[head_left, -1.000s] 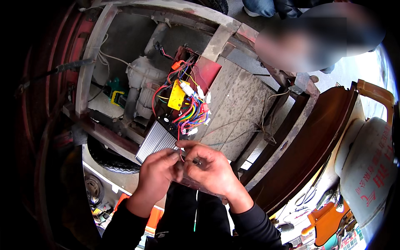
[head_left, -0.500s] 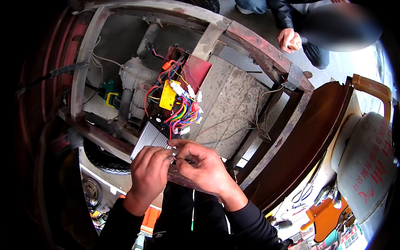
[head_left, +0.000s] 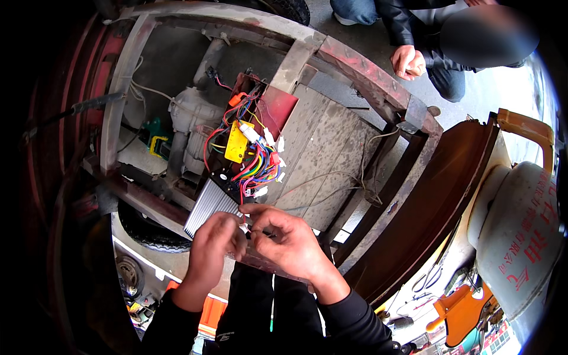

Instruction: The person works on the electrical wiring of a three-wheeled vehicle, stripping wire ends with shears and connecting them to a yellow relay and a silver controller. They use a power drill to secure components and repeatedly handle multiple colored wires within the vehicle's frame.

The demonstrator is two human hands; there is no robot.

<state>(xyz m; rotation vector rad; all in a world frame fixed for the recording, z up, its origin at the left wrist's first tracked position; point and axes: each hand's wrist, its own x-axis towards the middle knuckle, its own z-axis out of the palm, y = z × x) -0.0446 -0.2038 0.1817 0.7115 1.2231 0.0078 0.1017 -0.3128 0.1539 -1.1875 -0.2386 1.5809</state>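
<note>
Low in the middle, both hands meet at a thin red wire point(head_left: 241, 198) that runs down from a bundle of coloured wires point(head_left: 257, 165). My right hand point(head_left: 290, 241) is closed, pinching the wire between thumb and forefinger; a small pale bit shows at its end. Close beside it, my left hand point(head_left: 213, 248) has curled fingers smeared by motion, so its grip is unclear. The bundle, with several white connectors and a yellow tag point(head_left: 235, 146), comes from a finned silver controller box point(head_left: 210, 207) just beyond my left hand.
A worn metal frame point(head_left: 367, 77) surrounds a grey motor housing point(head_left: 192, 118) and wooden boards point(head_left: 319, 142). At right stand a brown curved panel point(head_left: 426, 207) and a grey gas cylinder point(head_left: 520, 225). A person point(head_left: 408, 62) crouches at the upper right.
My left hand has shifted slightly right and down, its fingers moving away from the wire's tip. My right hand keeps its pinch almost in place.
</note>
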